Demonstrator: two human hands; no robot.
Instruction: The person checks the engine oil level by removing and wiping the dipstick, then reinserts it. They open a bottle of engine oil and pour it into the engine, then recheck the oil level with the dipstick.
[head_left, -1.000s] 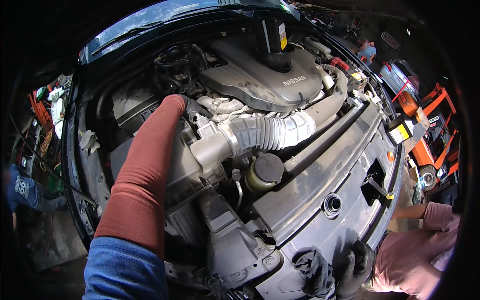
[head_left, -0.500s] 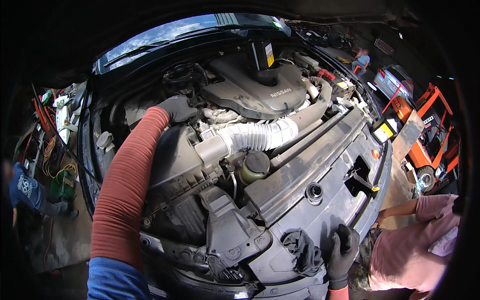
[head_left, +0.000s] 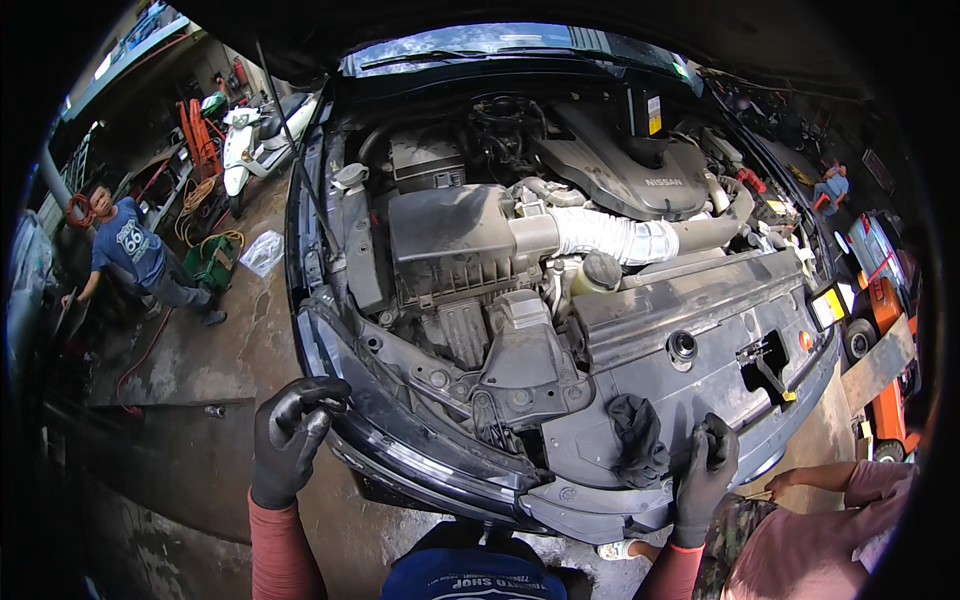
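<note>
At the far left, a person in a blue shirt (head_left: pixel 140 250) stood on the workshop floor (head_left: pixel 245 330), well apart from the car. Nearer, the wearer's gloved left hand (head_left: pixel 290 440) hung just beside the car's left front corner. Its grip was partly open, fingers bent and thumb apart from them, with nothing seen in it; whether a fingertip brushed the headlamp (head_left: pixel 390 440) could not be told. The bent fingers and raised wrist suggested a relaxed pose rather than a hold.

Further right, inside the left edge of the engine bay, sat the dark filter box (head_left: pixel 450 225). A pale ribbed hose (head_left: pixel 610 235) ran from it, its folds probably there to let it flex. A capped reservoir (head_left: pixel 597 272) stood below the hose, behind the front panel (head_left: pixel 580 445).

The black cloth (head_left: pixel 637 440) lay crumpled near the panel's front edge, probably left there to be within easy reach. Toward the bay's rear edge, a black bottle (head_left: pixel 640 112) stood over the engine cover (head_left: pixel 620 165), apparently upended so that its contents could drain.

Just right of the cloth, the gloved right hand (head_left: pixel 708 460) hovered at the panel's front edge. Its grip was also loosely open, fingers curled, and appeared to hold nothing. Beyond it, a co-worker's forearm (head_left: pixel 825 480) reached toward the car.
</note>
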